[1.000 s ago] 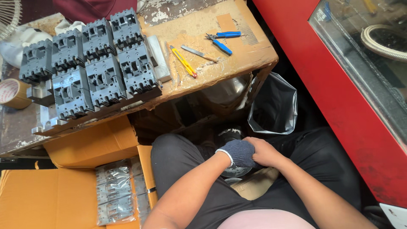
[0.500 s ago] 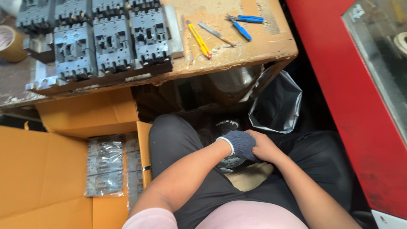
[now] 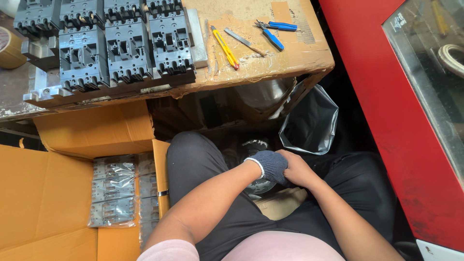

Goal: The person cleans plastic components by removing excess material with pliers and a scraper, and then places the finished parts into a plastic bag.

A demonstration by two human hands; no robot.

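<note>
Both hands are meeting low over the lap, just below the bench point(image 3: 290, 63) edge. The left hand point(image 3: 271, 166) is wearing a dark knit glove point(image 3: 268, 162) and is curled shut, and the bare right hand point(image 3: 297, 170) is pressing against it, fingers closing on the gloved fingers; can't tell if anything else is pinched between them. The glove is lying with its long axis running left to right, cuff pointing toward the carton point(image 3: 43, 203) side and fingertips pointing toward the red wall point(image 3: 382, 121). Up on the bench, I'm counting six grey breakers point(image 3: 123, 43) in view, sitting in two rows at the bench's far left, some cut off by the picture's edge. Right of them on the bench: one yellow knife point(image 3: 225, 48), one flat metal file point(image 3: 244, 41), one pair of blue pliers point(image 3: 271, 33). One tape roll point(image 3: 10, 48) is sitting off the bench's left end. Under the bench's right end a black bag point(image 3: 309, 121) is hanging open, near the hands. Below the bench's left half, the open carton is holding bagged metal parts point(image 3: 113, 191), too blurry to count. Something round and dark is sitting under the hands, mostly hidden by them.
</note>
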